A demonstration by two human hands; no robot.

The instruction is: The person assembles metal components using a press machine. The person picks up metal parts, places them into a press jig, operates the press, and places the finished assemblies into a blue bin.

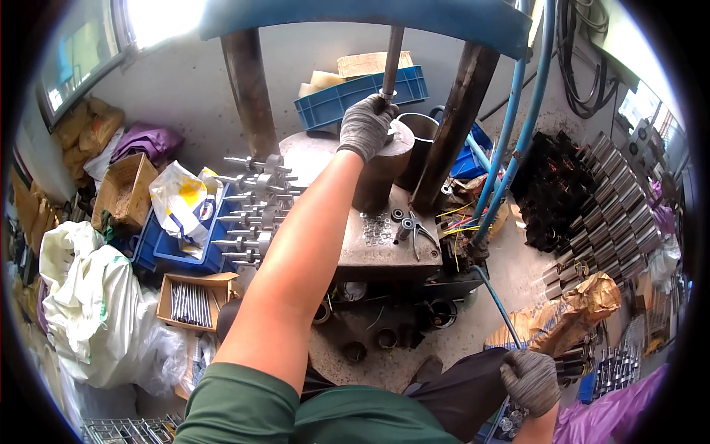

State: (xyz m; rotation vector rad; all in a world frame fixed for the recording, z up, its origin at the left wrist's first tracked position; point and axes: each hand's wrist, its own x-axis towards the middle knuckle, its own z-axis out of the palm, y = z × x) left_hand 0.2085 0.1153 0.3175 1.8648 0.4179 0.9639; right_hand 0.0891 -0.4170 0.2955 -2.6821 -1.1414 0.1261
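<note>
- The metal rod (393, 63) is running down from the blue press beam (362, 21) toward the thick steel cylinder (382, 174); the left hand (366, 126), gloved, is curling closed around its lower end.
- The right hand (531, 381), also gloved, is gripping the end of a blue lever (498, 305).
- Two dark posts (255, 89) are flanking the rod, and blue hoses (510, 140) are hanging beside the right one.
- Pliers (418, 235) and small rings (376, 231) are lying near the front edge of the press table (388, 255); shafted rotors (259, 207) are crowding its left side.
- Floor (518, 255) is showing between the table and the stacked metal tubes (614, 222) at right.
- Behind, a tilted blue crate (362, 98) is holding pale blocks (373, 64).
- At left, a blue bin (151, 240) is holding a white-and-yellow bag (181, 203); a cardboard box (171, 318) is holding slim metal bars (191, 305).
</note>
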